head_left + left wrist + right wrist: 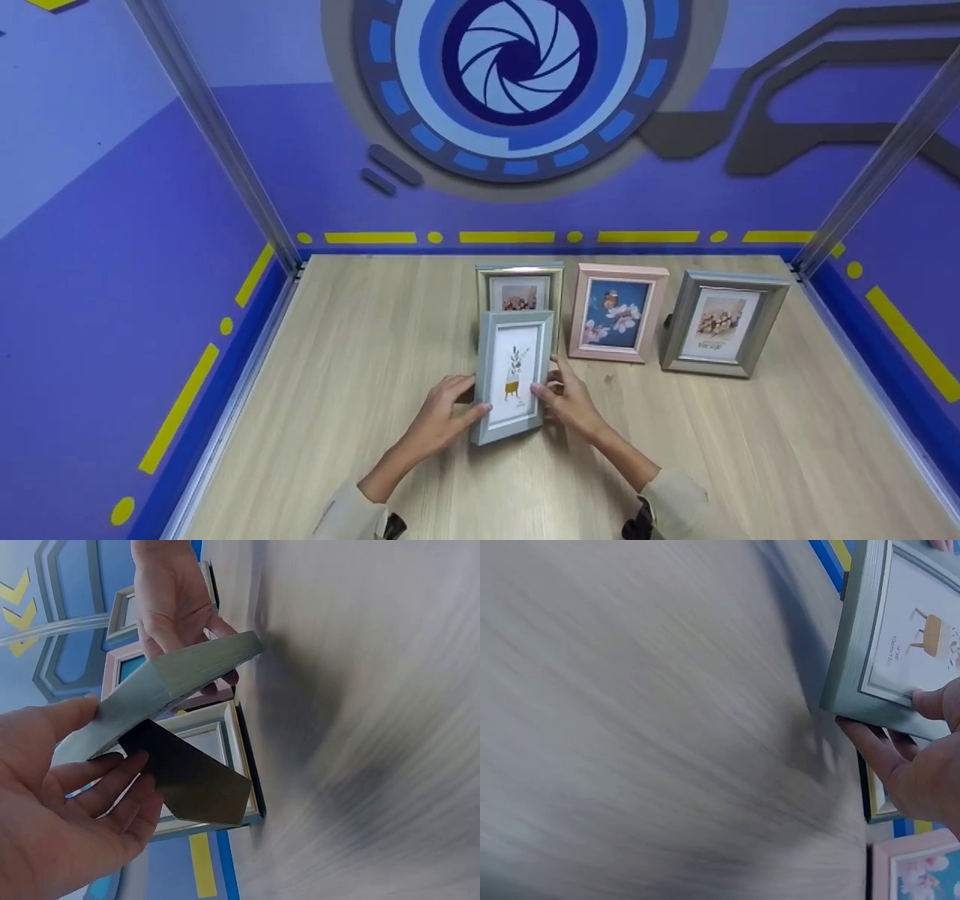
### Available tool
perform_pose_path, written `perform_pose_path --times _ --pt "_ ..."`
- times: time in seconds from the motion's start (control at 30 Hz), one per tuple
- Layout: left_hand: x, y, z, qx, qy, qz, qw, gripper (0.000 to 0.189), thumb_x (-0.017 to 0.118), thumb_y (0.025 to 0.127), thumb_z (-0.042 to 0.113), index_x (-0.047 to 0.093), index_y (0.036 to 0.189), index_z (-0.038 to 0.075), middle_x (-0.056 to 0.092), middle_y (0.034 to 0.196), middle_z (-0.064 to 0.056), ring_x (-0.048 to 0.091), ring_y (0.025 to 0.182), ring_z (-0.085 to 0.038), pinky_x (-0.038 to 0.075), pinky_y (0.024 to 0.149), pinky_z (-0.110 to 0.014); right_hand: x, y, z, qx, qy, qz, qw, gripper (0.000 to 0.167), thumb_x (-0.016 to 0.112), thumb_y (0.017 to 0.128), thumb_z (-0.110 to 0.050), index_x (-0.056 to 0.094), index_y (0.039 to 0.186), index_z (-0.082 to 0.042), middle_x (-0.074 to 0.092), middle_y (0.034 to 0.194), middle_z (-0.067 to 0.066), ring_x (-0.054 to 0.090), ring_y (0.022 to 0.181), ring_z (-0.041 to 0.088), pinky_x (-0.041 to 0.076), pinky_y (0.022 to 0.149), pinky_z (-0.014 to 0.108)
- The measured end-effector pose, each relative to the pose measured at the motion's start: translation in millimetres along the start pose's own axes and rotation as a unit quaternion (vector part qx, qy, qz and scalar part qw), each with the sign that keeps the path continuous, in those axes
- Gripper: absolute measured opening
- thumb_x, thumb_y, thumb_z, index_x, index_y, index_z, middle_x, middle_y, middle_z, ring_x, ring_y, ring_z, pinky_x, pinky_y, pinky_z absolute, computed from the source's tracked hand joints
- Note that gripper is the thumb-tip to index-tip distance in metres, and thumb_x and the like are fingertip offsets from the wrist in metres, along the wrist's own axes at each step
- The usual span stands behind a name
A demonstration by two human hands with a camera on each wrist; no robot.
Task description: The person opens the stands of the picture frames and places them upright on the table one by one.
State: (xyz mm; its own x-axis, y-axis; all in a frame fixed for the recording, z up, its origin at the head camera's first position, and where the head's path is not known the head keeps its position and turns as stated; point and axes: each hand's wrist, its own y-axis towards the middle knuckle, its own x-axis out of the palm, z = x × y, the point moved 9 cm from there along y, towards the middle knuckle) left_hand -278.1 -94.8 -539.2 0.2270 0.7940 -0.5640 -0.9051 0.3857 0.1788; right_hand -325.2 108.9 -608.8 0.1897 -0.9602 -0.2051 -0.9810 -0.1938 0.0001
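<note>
Both hands hold a light blue-green picture frame (484, 375) by its sides, with a plant-in-a-yellow-pot picture facing up toward the head camera. My left hand (442, 416) grips the left edge, thumb on the front border and fingers behind. On the opposite edge, my right hand (574, 405) pinches it with the thumb on the front and the fingers behind. A dark stand flap (191, 776) sticks out from its back in the left wrist view. Tilted back, the frame covers the lower part of a gold-edged picture frame (517, 271) in the head view.
A pink picture frame (576, 315) with a bird and blossoms stands to the right. Beyond it is a grey-brown picture frame (765, 330), also upright. All are on a wood-grain table (360, 330), bounded by blue panels (255, 150) with metal posts at the corners.
</note>
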Motion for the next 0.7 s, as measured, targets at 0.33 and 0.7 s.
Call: perform_pose_path --times 0.33,0.7 --pt "-16.5 -15.2 -34.0 -0.065 -0.051 0.056 0.995 0.039 0.065 0.1 0.02 0.062 0.133 -0.002 0.074 0.107 -0.02 0.073 0.09 -0.027 0.063 0.068 -0.034 9.6 4.7 -29.2 -0.08 -0.075 0.048 0.9928 0.056 0.067 0.093 0.0 0.048 0.145 0.008 0.069 0.115 0.03 0.073 0.093 0.039 0.063 0.076 0.037" --pt "-47.6 -32.1 -72.9 -0.115 -0.094 0.144 0.9783 0.043 0.064 0.098 0.004 0.056 0.139 -0.007 0.07 0.116 -0.026 0.072 0.102 -0.036 0.063 0.08 -0.032 48.9 13.6 -59.0 -0.148 -0.154 0.076 0.974 0.058 0.067 0.089 0.004 0.048 0.143 0.013 0.057 0.128 0.031 0.058 0.121 0.047 0.045 0.108 0.062"
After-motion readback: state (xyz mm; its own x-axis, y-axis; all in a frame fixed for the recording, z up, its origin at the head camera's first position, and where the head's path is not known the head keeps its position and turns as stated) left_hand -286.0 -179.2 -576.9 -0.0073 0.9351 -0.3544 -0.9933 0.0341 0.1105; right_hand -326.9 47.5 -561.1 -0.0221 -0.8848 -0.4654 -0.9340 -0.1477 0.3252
